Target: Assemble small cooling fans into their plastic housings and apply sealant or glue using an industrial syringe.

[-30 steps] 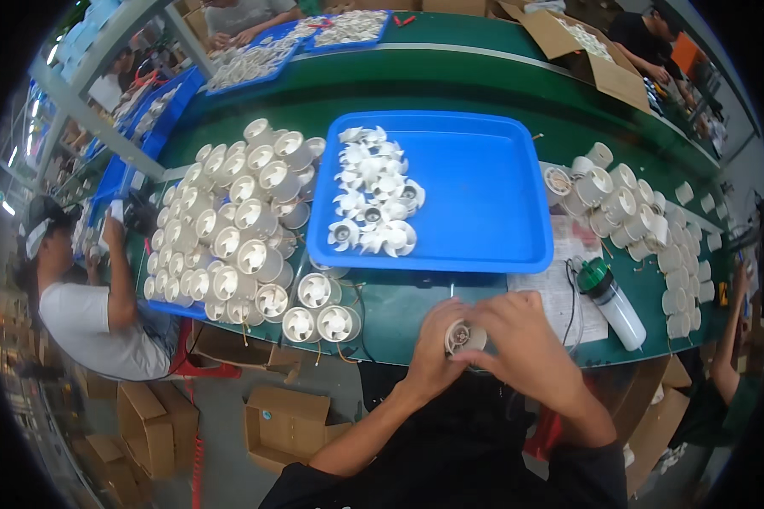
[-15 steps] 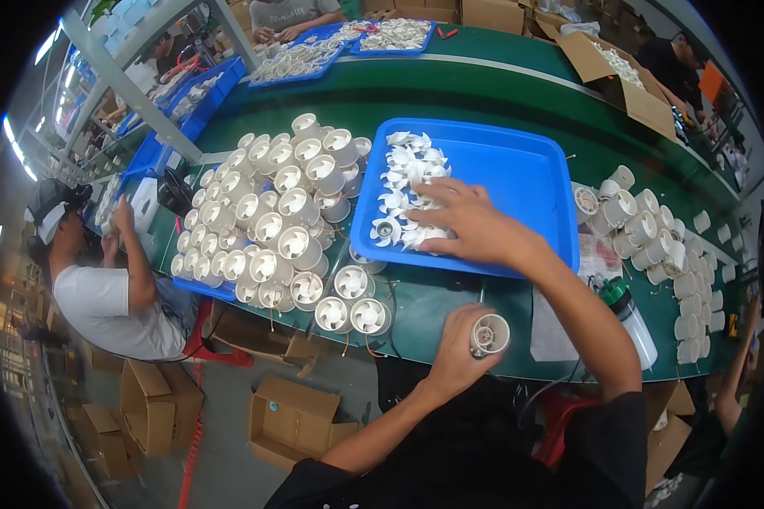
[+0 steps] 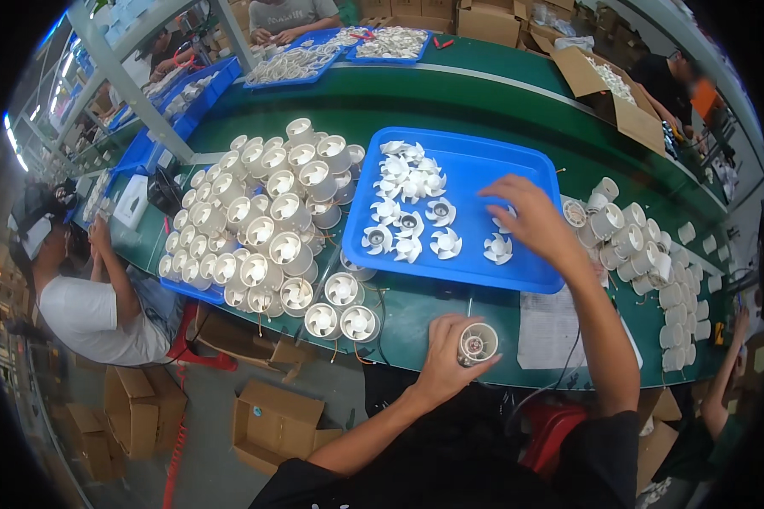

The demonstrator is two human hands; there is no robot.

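Note:
In my left hand (image 3: 440, 356), at the table's front edge, is a white cylindrical fan housing (image 3: 479, 344), its open end facing up and inner parts showing. My right hand (image 3: 535, 219) hovers over the right half of a blue tray (image 3: 475, 153), fingers apart and curved. Beneath its fingertips one white fan impeller (image 3: 502, 222) is partly hidden, and another impeller (image 3: 498, 248) lies just in front. A cluster of white impellers (image 3: 409, 180) covers the tray's left side, some turned with their dark hub showing.
Left of the tray, many housings with impellers inside (image 3: 287, 216) are stacked. More housings (image 3: 628, 242) stand at the right, beside a printed sheet (image 3: 552, 327). Far trays (image 3: 293, 66) hold white parts. A person (image 3: 89, 293) works at the left; cardboard boxes (image 3: 276, 424) lie on the floor.
My right hand has moved right across the tray, away from the impeller pile. Several impellers now lie spread toward the tray's middle and right. My left hand still holds the housing.

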